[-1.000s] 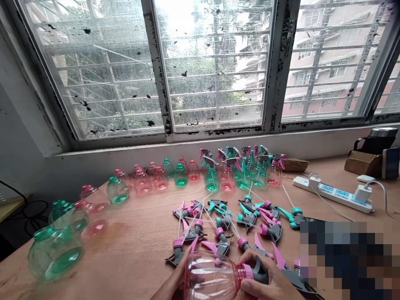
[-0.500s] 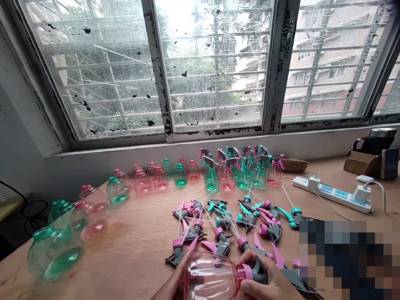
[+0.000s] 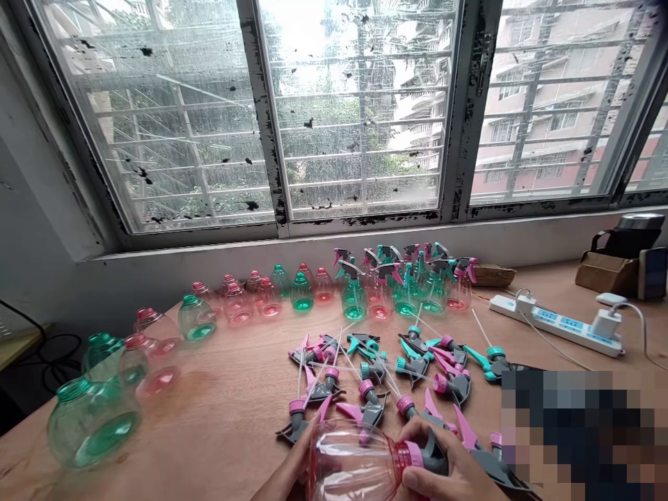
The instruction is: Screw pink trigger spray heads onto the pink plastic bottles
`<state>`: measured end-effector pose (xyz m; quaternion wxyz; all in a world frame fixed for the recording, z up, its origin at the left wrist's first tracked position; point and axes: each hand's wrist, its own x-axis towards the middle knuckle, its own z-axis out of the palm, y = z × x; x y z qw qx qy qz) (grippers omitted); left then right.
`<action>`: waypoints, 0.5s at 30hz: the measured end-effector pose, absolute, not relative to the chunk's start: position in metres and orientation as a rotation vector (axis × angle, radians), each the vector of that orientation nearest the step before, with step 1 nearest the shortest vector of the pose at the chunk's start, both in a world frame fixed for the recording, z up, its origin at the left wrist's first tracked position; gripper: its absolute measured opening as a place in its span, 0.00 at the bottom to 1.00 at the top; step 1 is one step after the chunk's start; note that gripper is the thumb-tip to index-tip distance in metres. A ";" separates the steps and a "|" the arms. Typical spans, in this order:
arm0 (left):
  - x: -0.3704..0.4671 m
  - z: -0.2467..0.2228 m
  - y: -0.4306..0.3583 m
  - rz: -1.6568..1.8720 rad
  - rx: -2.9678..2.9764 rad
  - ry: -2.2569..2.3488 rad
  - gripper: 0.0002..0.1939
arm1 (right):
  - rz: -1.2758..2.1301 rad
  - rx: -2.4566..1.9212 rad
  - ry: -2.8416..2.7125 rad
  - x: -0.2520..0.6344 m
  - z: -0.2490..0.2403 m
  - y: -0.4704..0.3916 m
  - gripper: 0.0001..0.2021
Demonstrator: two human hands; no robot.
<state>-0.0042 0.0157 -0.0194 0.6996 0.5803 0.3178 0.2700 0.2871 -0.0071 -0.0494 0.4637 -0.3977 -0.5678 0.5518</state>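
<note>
A clear red spray bottle (image 3: 355,459) lies on its side between my hands at the bottom of the view. My left hand (image 3: 303,449) is wrapped round the bottle's body from behind, its fingers partly hidden by the bottle. The fingers and thumb of my right hand (image 3: 443,463) are closed on the grey and pink trigger sprayer (image 3: 415,454), whose pink collar sits on the bottle's neck. Just beyond my hands lies a heap of loose trigger sprayers (image 3: 368,403) in grey with pink or teal parts, with thin white tubes.
Open red and green bottles (image 3: 195,320) line the table's left and back. Bottles with sprayers fitted (image 3: 380,299) stand in a group by the window wall. A white power strip (image 3: 553,323), a cardboard box (image 3: 605,271) and a phone (image 3: 652,273) are at the right.
Hardly anything differs: the view has shifted very slightly. Both hands keep the same hold on the bottle and its sprayer.
</note>
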 end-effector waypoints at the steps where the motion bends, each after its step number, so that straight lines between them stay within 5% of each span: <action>1: -0.003 -0.019 0.014 0.595 1.297 0.695 0.46 | 1.358 -0.975 -1.394 0.287 -0.049 -0.007 0.25; 15: -0.002 -0.021 0.011 0.656 1.287 0.713 0.45 | 1.352 -1.007 -1.422 0.289 -0.048 -0.007 0.25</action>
